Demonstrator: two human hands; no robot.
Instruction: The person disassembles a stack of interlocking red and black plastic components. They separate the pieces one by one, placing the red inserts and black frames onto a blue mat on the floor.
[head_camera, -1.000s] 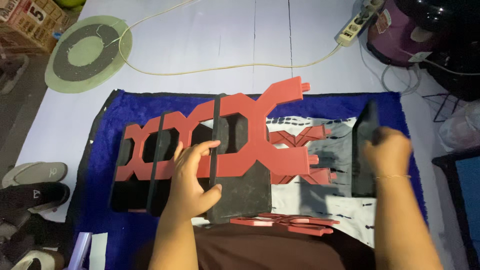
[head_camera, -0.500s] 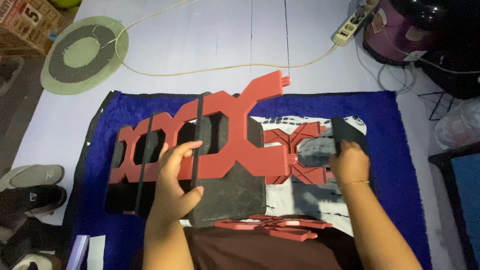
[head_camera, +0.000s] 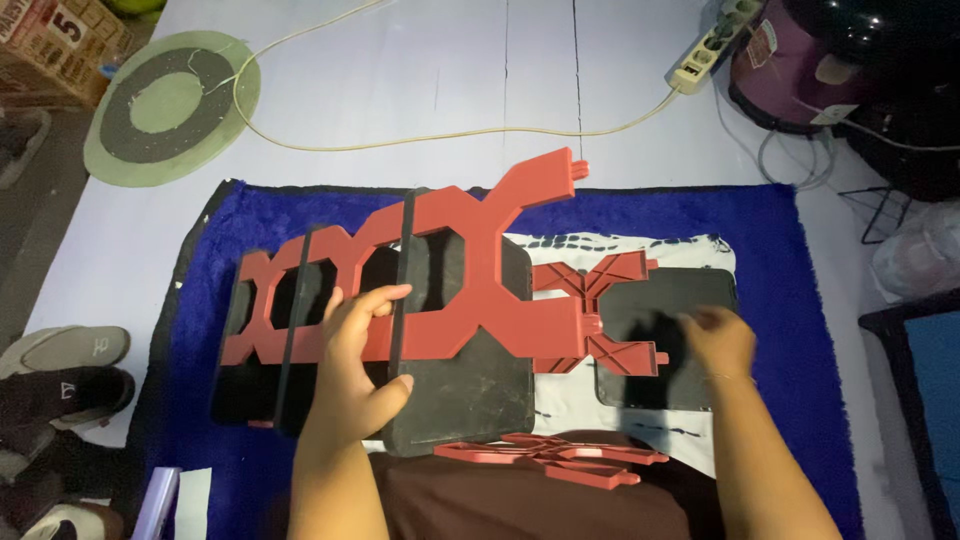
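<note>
My right hand blurs over a dark panel at three o'clock; my left hand hides part of the red frame.

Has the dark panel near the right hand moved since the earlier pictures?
Yes. The dark panel stood upright in the right hand earlier; now it lies flat on the white cloth, beside the small red frame.

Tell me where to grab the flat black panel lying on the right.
Take the black panel by its right edge, coming from the right: it lies flat on the cloth, that edge is bare, and the red lattice overlaps its left side.
</note>
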